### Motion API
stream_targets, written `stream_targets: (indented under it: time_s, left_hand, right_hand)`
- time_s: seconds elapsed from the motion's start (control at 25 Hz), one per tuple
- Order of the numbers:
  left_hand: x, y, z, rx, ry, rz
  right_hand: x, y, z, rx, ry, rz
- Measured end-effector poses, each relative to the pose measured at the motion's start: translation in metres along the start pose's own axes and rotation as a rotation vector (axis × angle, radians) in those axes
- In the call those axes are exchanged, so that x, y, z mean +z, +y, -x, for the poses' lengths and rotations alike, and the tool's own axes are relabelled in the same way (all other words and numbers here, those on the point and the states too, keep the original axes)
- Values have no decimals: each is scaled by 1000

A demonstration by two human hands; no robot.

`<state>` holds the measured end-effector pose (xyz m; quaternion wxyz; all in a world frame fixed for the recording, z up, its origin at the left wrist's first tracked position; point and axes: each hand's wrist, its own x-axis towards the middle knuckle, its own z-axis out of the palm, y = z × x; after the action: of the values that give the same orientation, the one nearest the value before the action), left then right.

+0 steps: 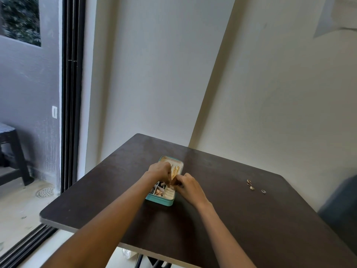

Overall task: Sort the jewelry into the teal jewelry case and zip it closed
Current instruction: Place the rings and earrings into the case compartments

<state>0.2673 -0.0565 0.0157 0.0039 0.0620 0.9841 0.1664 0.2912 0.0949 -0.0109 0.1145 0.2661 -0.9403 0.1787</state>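
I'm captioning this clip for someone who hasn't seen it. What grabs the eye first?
Both hands, left hand and right hand, meet over the open teal jewelry case at the middle of the dark table, handling a gold chain. Off to the right, a few rings lie loose on the tabletop.

One open teal jewelry case (159,200) on one dark table (231,219), two hands over it. Four loose rings (252,185) lie apart on the right. Jewelry inside the case too small to count.
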Motion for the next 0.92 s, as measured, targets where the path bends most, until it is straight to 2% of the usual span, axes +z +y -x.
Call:
stream_targets:
  time_s: [0.16, 0.32, 0.56, 0.76, 0.92]
  left_hand:
    - [-1, 1, 3, 0, 19, -8]
    - [-2, 2, 2, -7, 8, -4]
    - [-2, 0, 0, -16, -10, -11]
    - [-3, 1, 0, -17, -7, -37]
    - [-5, 2, -3, -11, -59, -8]
  right_hand:
    - [3, 1, 7, -35, 80, 53]
    - [-1, -3, 11, -79, 56, 157]
    - [5, -1, 12, -15, 166, 134]
    - [7, 2, 11, -22, 135, 145]
    - [-2, 12, 10, 139, 280, -20]
